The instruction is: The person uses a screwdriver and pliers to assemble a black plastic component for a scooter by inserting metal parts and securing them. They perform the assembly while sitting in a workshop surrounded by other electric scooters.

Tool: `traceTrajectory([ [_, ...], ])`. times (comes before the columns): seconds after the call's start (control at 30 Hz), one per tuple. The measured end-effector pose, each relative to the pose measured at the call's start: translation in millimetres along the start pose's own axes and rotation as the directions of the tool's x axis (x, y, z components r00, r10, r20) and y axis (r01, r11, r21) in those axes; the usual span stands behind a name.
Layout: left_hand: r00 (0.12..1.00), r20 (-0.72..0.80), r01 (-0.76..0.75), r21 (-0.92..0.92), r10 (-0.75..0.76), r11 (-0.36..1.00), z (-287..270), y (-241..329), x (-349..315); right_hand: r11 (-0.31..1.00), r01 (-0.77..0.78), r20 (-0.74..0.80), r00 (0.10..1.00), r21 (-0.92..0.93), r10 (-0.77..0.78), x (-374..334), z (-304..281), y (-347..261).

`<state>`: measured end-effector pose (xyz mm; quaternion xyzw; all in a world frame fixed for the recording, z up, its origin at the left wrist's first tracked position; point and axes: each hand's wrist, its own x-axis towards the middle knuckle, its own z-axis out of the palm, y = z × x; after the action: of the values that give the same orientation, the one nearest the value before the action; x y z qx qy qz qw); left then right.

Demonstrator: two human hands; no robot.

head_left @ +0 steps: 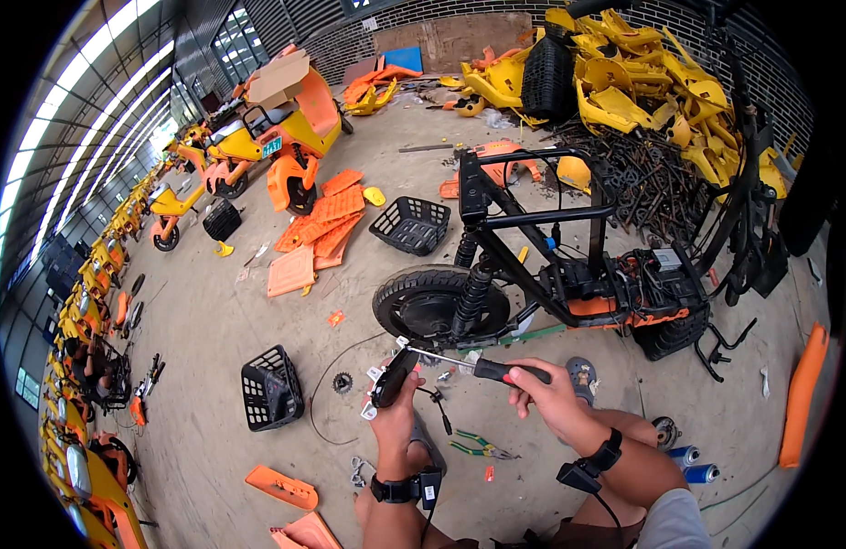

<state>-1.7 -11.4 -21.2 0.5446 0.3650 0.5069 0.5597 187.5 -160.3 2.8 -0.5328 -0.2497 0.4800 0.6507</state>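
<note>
My left hand (396,423) is closed around a black elongated part (393,381) with pale and metallic bits on its edges; its exact kind does not show. In my right hand (549,395) is a screwdriver (502,370) with a black handle. Its thin shaft points left, and the tip meets or lies close to the upper end of the black part. A short black cable (439,408) with a connector dangles beside my left hand. Just beyond both hands stands a stripped black scooter frame (542,218) with its rear wheel (432,306).
Green-handled pliers (481,446) and a small sprocket (342,383) lie on the floor. Black baskets (271,389) stand to the left. Blue-capped spray cans (700,473) and an orange panel (803,398) are at right. Yellow panels (615,82) are heaped behind; several scooters (295,137) stand left.
</note>
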Motion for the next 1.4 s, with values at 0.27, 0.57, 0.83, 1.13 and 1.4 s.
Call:
traceTrajectory([
  [0.27,0.999,0.041,-0.009,0.010,0.008,1.000,0,-4,-1,0.987,0.155,-0.018,0.988,-0.037,-0.156,-4,2,0],
  [0.57,0.992,0.026,-0.128,0.148,0.125,0.981,-2,3,-1,0.958,-0.124,-0.062,0.988,0.259,0.144,4,8,15],
  [0.83,0.987,-0.124,-0.100,0.019,0.102,0.995,3,12,-2,0.762,-0.404,0.110,0.907,0.506,0.407,5,19,15],
  [1.13,0.999,0.010,0.048,-0.350,-0.047,0.936,-10,11,3,0.958,0.266,-0.199,0.938,-0.110,-0.284,0,9,4],
  [1.4,0.997,0.048,0.071,-0.379,-0.057,0.923,-4,10,3,0.674,0.548,0.035,0.788,-0.495,-0.615,-14,7,4],
])
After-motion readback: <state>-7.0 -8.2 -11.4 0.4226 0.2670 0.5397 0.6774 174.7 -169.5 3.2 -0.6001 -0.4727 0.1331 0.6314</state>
